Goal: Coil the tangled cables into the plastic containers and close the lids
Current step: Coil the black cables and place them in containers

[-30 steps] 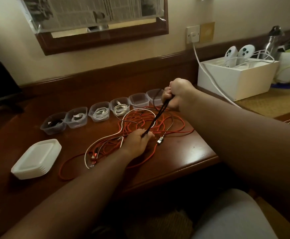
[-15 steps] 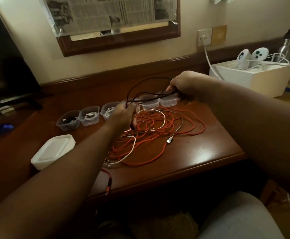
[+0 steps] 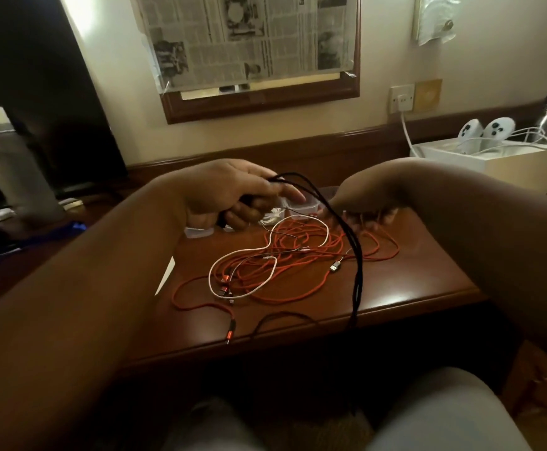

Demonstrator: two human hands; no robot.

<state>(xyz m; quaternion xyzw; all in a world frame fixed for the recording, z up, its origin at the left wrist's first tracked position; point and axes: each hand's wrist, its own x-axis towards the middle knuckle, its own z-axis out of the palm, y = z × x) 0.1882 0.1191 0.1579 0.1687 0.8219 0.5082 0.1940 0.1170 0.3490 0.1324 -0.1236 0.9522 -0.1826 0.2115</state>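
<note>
My left hand (image 3: 233,198) is raised above the desk and grips a folded bundle of black cable (image 3: 356,278). The strands arc out of the fist and hang down past the desk's front edge. My right hand (image 3: 360,205) hovers just right of them, fingers spread and pointing down, touching the strands near their top. Below lies a tangle of orange cable (image 3: 301,265) with a white cable (image 3: 242,289) looped through it. Clear plastic containers (image 3: 303,205) show partly behind my hands. My left forearm hides most of the white lid stack (image 3: 164,278).
The wooden desk (image 3: 412,288) ends in a rounded front edge close to my knees. A white box (image 3: 522,164) with two controllers and a white wall-plug cable stands at the right. A dark screen and a grey cylinder stand at the left.
Both hands have lifted higher. My left hand now holds the gathered black cable, and the strands hang down over the desk's front edge instead of stretching between my hands.
</note>
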